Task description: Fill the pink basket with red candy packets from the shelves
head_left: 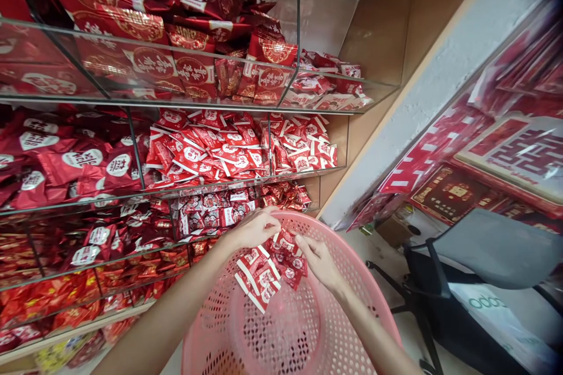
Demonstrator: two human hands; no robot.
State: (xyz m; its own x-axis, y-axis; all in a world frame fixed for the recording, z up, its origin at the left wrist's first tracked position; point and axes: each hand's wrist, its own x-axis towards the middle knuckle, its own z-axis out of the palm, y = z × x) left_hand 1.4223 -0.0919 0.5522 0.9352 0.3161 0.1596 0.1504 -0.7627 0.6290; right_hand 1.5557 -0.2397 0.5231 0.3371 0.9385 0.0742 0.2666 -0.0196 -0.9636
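Observation:
Both my hands are over a pink perforated plastic basket (356, 269). My left hand (259, 228) is near the basket's far rim, its fingers curled closed at the top edge of some small red candy packets (288, 258). From the other side, my right hand (319, 261) pinches the same packets between thumb and fingers. Just below my left hand are red-and-white candy packets (259, 278); whether they hang from it or rest against the basket wall I cannot tell. The basket's round bottom shows beneath them.
Glass-fronted shelves (197, 106) full of red wrapped sweets rise ahead and to the left. A wooden side panel and white wall edge (396, 123) stand right of them. Further right are a grey-backed chair (492, 258) with a plastic bag (497, 316), and hanging red decorations (519, 152).

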